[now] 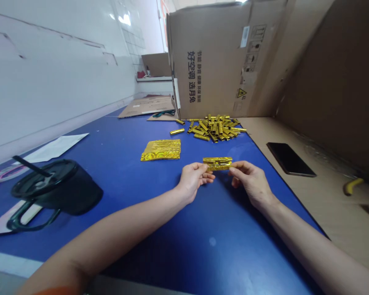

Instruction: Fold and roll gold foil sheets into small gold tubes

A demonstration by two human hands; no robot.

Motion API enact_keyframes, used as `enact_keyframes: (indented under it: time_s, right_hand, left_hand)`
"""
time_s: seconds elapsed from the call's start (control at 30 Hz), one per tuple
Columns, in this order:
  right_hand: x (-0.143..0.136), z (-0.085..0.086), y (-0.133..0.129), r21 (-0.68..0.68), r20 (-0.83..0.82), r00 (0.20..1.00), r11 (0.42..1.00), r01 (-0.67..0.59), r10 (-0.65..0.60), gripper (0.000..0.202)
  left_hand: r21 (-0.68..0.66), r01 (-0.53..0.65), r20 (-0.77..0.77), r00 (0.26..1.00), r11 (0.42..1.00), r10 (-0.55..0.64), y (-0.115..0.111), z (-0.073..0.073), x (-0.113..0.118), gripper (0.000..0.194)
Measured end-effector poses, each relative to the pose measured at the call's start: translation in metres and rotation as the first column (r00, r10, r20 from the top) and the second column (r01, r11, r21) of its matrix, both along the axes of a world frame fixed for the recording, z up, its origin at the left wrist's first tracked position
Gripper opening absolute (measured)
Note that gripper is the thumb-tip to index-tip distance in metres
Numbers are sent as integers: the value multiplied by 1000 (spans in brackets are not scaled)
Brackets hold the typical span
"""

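Note:
A shiny gold foil sheet, partly folded (218, 164), is held just above the blue table between both hands. My left hand (195, 178) pinches its left end between thumb and fingers. At the right end, my right hand (250, 180) grips it the same way. Creases run lengthwise along the foil. Left of my hands lies a flat stack of gold foil sheets (161, 150). Beyond them is a heap of small gold folded tubes (217, 128), with a single gold tube (177, 131) lying apart to its left.
A dark lidded mug with a straw (61, 186) stands at the left, near a white paper (57, 148). A large cardboard box (218, 61) rises behind the heap. To the right, a phone (290, 159) lies on cardboard, with a yellow object (352, 186) farther right.

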State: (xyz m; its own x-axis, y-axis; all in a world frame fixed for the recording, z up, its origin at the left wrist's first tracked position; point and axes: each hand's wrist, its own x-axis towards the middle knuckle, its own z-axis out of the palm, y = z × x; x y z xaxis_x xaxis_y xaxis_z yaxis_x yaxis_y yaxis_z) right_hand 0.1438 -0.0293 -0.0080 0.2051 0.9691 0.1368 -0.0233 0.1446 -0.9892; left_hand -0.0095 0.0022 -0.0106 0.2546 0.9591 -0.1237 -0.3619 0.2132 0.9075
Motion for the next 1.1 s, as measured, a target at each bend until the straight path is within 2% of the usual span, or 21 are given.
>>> enact_keyframes:
  time_s: [0.17, 0.37, 0.47, 0.57, 0.67, 0.73, 0.8, 0.87, 0.93, 1.03, 1.1]
  right_hand:
    - [0, 1, -1, -14, 3, 999, 999, -43, 43, 19]
    - [1, 0, -1, -27, -12, 997, 997, -73, 73, 19]
    - [1, 1, -2, -44, -25, 996, 995, -89, 88, 21]
    - [1, 1, -3, -69, -32, 995, 993, -98, 96, 24]
    - [4, 2, -2, -51, -56, 998, 999, -13, 10, 26]
    - [5, 3, -1, -11, -56, 996, 997, 72, -73, 24]
    - [5, 4, -1, 21, -21, 995, 995, 93, -93, 23]
    - [4, 6, -2, 14, 58, 998, 999, 33, -33, 24]
    - [0, 6, -5, -32, 165, 983, 996, -77, 82, 25]
    - [-7, 5, -9, -100, 303, 915, 963, -248, 267, 26]
    - [-10, 4, -12, -122, 353, 874, 943, -310, 333, 27]
  left_hand:
    - [-19, 71, -35, 997, 997, -72, -3, 1, 0, 6]
    - [37, 28, -78, 997, 999, -25, -3, 2, -1, 28]
    - [91, 50, -100, 994, 995, -41, -2, 1, -1, 42]
    - [112, 80, -132, 989, 991, -65, 0, 1, -1, 32]
    - [123, 73, -178, 983, 990, -50, 4, 2, -3, 22]
    - [120, 72, -214, 976, 990, -45, 9, 4, -5, 24]
    - [109, 93, -261, 963, 990, -62, 12, 5, -7, 26]
    - [108, 126, -321, 943, 986, -86, 14, 5, -8, 27]
    - [117, 156, -374, 922, 981, -102, 14, 5, -8, 27]
    - [139, 187, -414, 903, 973, -114, 9, 4, -6, 25]
    - [153, 201, -431, 895, 968, -117, 5, 3, -4, 24]
